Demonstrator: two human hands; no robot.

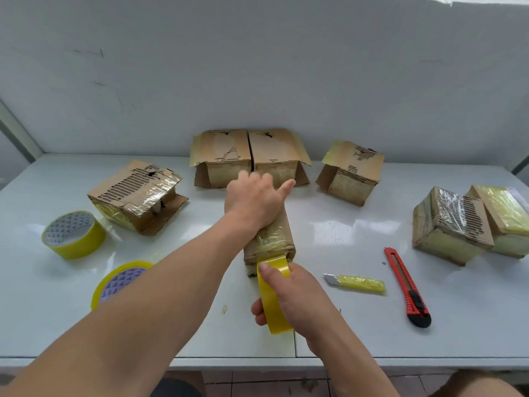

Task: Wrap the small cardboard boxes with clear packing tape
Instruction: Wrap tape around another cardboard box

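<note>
Your left hand (253, 200) lies flat on top of the small tape-wrapped brown cardboard box (270, 239) at table centre, fingers spread and pointing toward 12 o'clock, palm pressing it down. Your right hand (292, 296) grips a yellow-tinted roll of clear packing tape (272, 296) at the box's 6 o'clock end, thumb on the outer face, fingers curled through the core; a strip of tape runs from the roll up onto the box's near face.

Outward on the white glossy table (343, 230):
- 3 o'clock of the right hand, near: a short blade with a yellow tape-wrapped handle (356, 283).
- Further toward 3 o'clock: a red-and-black utility knife (406, 285), lying lengthwise.
- 9 o'clock of the roll in hand: a second tape roll lying flat (114, 282), partly hidden by your left forearm.
- 10 o'clock: a third tape roll, tilted on its edge (73, 233).
- Beyond it: a torn, partly taped cardboard box (134, 196).
- 12 o'clock, against the white wall (257, 67): two open-flapped cardboard boxes side by side (249, 156), touching.
- 1 o'clock: a single open-flapped cardboard box (352, 170).
- 3 o'clock, far edge: two tape-wrapped boxes (463, 224), one leaning against the other.
</note>
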